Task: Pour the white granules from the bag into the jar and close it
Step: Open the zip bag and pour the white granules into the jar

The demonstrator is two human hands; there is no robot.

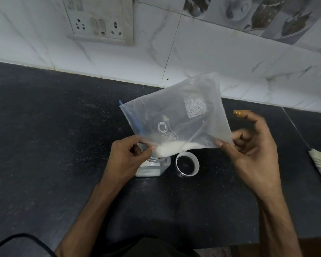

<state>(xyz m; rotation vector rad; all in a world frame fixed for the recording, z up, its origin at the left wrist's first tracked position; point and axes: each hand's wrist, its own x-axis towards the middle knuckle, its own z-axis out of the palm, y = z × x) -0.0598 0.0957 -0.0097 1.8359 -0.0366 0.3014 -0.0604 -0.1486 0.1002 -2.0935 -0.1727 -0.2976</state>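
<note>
Head view: left hand (127, 156) and right hand (252, 145) are pinching the bag (174, 115); its sagging corner should be centring over the jar (152, 169).

Single view, head-worn, wide-angle. It looks forward and steeply down onto the dark worktop (44, 136) and faces the tiled wall (211, 58) along the worktop's far edge. That edge runs slanted across the frame, lower at right. Range is close: the left hand (126, 158) and right hand (252, 151) occupy mid-frame. The worktop's near edge shows at bottom right.
</note>
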